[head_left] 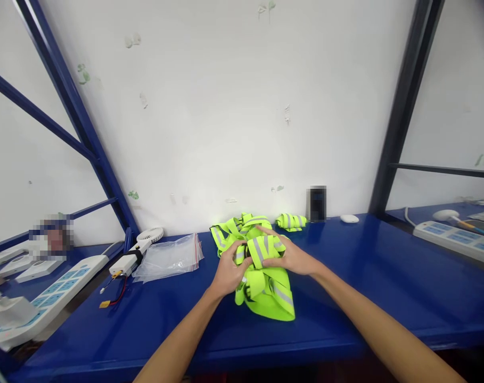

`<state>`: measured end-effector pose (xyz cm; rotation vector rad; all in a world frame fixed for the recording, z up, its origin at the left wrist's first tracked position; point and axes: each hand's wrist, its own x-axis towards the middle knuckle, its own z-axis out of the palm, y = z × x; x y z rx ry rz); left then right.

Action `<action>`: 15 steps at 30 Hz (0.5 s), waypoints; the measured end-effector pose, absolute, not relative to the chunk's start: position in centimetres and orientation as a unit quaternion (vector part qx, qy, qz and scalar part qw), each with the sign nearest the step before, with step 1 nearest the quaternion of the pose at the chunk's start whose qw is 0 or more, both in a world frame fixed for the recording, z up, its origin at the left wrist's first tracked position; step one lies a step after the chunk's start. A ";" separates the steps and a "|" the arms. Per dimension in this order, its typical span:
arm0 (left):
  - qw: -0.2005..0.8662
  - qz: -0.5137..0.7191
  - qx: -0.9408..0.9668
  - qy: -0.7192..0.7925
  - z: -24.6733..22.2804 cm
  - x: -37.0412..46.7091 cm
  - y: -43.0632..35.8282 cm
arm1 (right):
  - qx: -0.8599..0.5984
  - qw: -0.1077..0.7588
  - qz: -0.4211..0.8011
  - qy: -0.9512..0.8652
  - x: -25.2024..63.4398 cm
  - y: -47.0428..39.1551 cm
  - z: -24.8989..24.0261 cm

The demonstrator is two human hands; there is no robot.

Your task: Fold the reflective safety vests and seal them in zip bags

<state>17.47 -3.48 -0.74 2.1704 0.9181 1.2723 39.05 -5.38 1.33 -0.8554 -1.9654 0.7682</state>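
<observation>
My left hand [229,272] and my right hand [296,256] are closed on a neon-yellow reflective strap [261,251] with grey stripes, one from each side. It is bunched and partly folded over between them. A wide loose length [276,306] of the same material spreads below, near the front of the blue table. Just behind my hands lies a tangled pile of like straps [224,234]. To the pile's right, against the wall, sits a small rolled bundle [290,222] in the same yellow and grey. My fingers hide part of the held strap.
Clear zip bags [170,259] lie on the blue table [345,303], left of the straps. Beside them are a white fan [150,234] and a battery pack with wires [124,263]. A dark phone-like object [317,204] leans on the wall near a white case [349,218]. Power strips flank both sides.
</observation>
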 end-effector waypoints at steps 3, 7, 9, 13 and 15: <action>0.187 0.410 0.822 0.349 -0.2 17.0 -4.6 | -0.321 0.373 0.374 -0.786 39.8 -5.4 1.9; 0.161 0.370 0.841 0.361 0.8 15.8 -6.1 | -0.361 0.330 0.312 -0.815 41.0 -6.4 2.9; 0.161 0.333 0.854 0.365 1.4 14.6 -6.5 | -0.388 0.286 0.254 -0.839 42.3 -7.0 3.2; 0.150 0.229 0.886 0.374 2.8 11.1 -6.6 | -0.442 0.224 0.106 -0.862 46.9 -8.0 3.3; 0.159 0.201 0.879 0.402 3.5 9.1 -6.7 | -0.481 0.235 0.074 -0.841 49.6 -8.7 3.4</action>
